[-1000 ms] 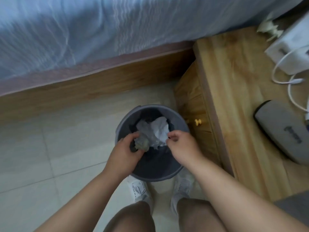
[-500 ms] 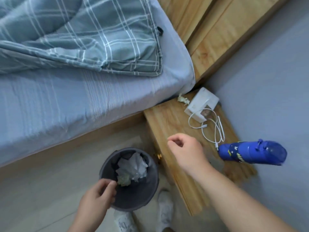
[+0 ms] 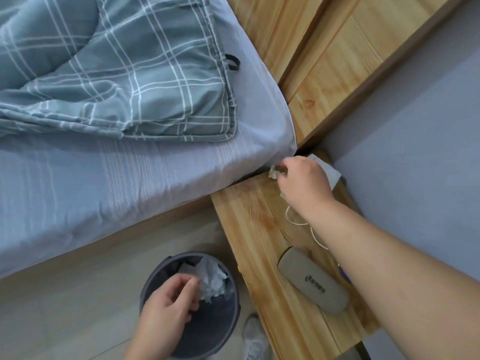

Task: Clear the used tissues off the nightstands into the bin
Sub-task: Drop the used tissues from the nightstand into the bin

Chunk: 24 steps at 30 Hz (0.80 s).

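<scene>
At the back corner of the light wooden nightstand (image 3: pixel 254 229), where its top meets the bed and the wall, the right hand (image 3: pixel 304 183) reaches in with its fingertips closed in a pinch on a small crumpled off-white tissue (image 3: pixel 273 172). The tissue is right at the edge of the tabletop, just beside the hanging corner of the pale blue fitted sheet (image 3: pixel 130 183). Partly hidden behind that hand is a flat white box (image 3: pixel 329 170), and a thin white cable (image 3: pixel 293 221) loops out on the wood from under the wrist. Nearer the front of the nightstand lies a long grey oval case (image 3: pixel 311 279) with dark lettering, flat on the grain and well apart from the tissue. On the pale tiled floor (image 3: pixel 65 307), just beside the nightstand's front, stands a round dark grey plastic bin (image 3: pixel 220 323) with a wad of crumpled white tissues (image 3: pixel 213 280) inside it. The left hand (image 3: pixel 166 305) hovers over the bin's near rim, its fingers loosely curled with nothing seen in them. A white shoe (image 3: pixel 255 339) shows on the floor between the bin and the nightstand. A teal plaid duvet (image 3: pixel 117 74) lies bunched on the sheet, a light wooden headboard (image 3: pixel 324 61) runs behind the bed, and a plain grey-blue wall (image 3: pixel 415 152) borders the nightstand.
</scene>
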Motion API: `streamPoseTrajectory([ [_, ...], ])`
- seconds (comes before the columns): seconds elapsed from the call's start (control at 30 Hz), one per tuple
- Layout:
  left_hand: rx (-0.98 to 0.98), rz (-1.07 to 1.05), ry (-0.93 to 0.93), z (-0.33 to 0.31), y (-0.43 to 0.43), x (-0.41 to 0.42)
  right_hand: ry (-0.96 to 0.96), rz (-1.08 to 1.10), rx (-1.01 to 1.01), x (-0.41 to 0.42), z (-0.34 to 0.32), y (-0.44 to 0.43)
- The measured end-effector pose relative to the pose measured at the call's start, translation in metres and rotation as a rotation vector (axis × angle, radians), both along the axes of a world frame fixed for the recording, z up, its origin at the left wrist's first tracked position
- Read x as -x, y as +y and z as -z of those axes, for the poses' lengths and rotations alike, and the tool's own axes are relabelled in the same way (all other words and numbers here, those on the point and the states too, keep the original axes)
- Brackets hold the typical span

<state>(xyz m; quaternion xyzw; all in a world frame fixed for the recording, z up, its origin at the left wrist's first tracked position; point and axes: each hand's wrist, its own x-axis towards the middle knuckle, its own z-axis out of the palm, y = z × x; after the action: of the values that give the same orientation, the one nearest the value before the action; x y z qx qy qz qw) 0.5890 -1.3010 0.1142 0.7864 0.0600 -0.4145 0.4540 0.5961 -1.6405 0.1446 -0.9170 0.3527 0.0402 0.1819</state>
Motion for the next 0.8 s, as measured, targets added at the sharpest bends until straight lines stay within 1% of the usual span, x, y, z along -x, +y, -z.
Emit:
streamPoseTrajectory([
  [0.17,-0.008,-0.106,-0.005,0.014,-0.002,0.003,0.07,-0.134,0.054,-0.007,0.023,-0.004],
  [0.23,0.033,-0.13,-0.011,0.018,-0.012,0.002,0.092,-0.186,0.098,-0.01,0.03,-0.005],
  [0.37,0.074,-0.071,-0.025,0.027,-0.035,0.003,0.079,-0.209,0.128,-0.011,0.037,-0.007],
  [0.63,0.068,-0.014,-0.063,0.021,-0.044,0.006,-0.057,-0.151,0.062,0.009,0.02,0.001],
  [0.7,0.075,-0.02,-0.064,0.014,-0.042,0.007,-0.095,-0.115,0.003,0.016,0.009,0.009],
  [0.8,0.099,-0.044,-0.05,-0.001,-0.033,0.008,-0.152,-0.025,-0.148,0.032,-0.012,0.032],
])
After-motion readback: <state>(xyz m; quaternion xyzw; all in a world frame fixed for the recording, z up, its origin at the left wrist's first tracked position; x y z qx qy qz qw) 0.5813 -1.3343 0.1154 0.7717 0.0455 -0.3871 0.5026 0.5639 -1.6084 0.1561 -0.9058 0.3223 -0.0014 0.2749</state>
